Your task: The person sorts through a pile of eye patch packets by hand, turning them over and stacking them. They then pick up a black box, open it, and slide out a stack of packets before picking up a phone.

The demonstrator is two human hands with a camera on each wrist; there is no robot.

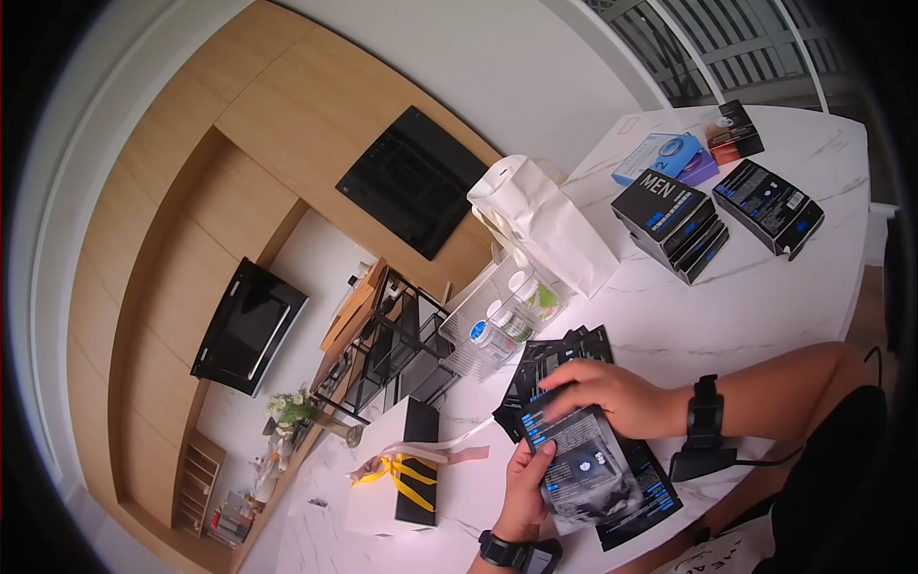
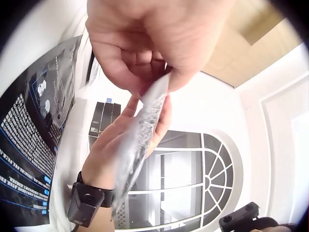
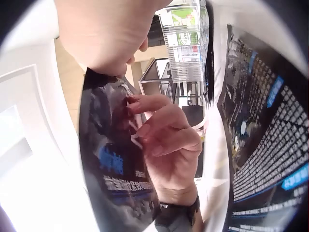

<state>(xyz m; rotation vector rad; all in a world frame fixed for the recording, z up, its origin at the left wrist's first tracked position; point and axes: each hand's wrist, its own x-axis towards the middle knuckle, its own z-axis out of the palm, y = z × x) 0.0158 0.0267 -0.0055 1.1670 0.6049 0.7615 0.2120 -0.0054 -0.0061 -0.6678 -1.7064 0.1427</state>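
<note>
My left hand (image 1: 524, 488) grips the lower left edge of a flat black foil packet (image 1: 585, 469), thumb on its printed face. The packet is tilted and carries white and blue print. At its top edge my right hand (image 1: 617, 397) pinches the foil; its fingertips look blurred in the head view. In the right wrist view the packet's upper end (image 3: 104, 92) passes under that hand, and the left hand's fingers (image 3: 159, 121) curl at its side. Similar black packets (image 1: 550, 359) lie in a fanned pile below and behind both hands.
A clear basket (image 1: 469, 320) with several white bottles stands beyond the packets, beside a white paper bag (image 1: 550, 225). A gift box with yellow ribbon (image 1: 392, 469) is at the left. Black MEN boxes (image 1: 660, 215) and a blue box (image 1: 655, 158) sit on the far right.
</note>
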